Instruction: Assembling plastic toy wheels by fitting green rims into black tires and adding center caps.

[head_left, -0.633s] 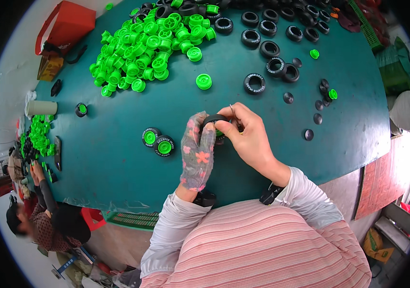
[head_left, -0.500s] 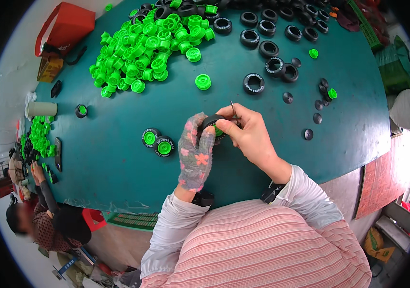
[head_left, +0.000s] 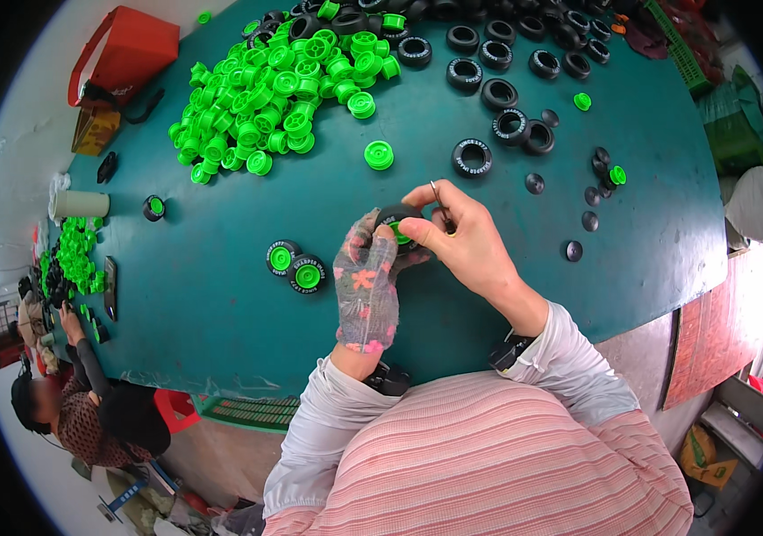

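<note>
Toy wheel (head_left: 396, 228) pinched between both hands, apparently.

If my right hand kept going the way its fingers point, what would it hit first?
Your right hand points left, so it first meets the black tyre with green hub it already grips, then your gloved left hand right behind it.

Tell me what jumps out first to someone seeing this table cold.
The big heap of bright green wheel hubs at the far left of the teal table. Then the hands at the centre: the gloved left hand and bare right hand grip a black tyre with a green hub. Loose black tyres lie far right.
</note>
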A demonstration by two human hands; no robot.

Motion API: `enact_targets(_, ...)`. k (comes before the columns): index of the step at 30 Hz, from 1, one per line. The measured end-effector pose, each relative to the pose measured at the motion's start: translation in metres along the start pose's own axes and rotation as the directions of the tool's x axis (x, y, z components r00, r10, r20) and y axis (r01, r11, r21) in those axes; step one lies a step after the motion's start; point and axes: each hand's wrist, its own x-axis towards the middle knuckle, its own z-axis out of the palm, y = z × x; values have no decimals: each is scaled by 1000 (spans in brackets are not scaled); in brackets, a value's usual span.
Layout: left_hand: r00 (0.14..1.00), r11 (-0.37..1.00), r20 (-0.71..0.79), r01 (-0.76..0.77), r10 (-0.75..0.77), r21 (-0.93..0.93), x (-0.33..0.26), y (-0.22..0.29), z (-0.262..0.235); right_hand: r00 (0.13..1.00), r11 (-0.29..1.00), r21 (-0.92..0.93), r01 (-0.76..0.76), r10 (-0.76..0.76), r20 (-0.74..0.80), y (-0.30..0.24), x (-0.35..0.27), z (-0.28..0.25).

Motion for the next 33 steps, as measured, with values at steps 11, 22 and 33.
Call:
enact_targets(11,987,892,66,-162,148,422,3,22,-3,999,971,-235,52,-52,7,-15,-13,-8)
enact_targets(22,995,970,88,-59,39,235,2,10,-2,992,993,-81,-85,92,85,-3,-2,-17)
enact_targets(33,985,935,91,-166,145,315,-1,14,4,1000,998,-56,-14,14,2,-5,-2,-5)
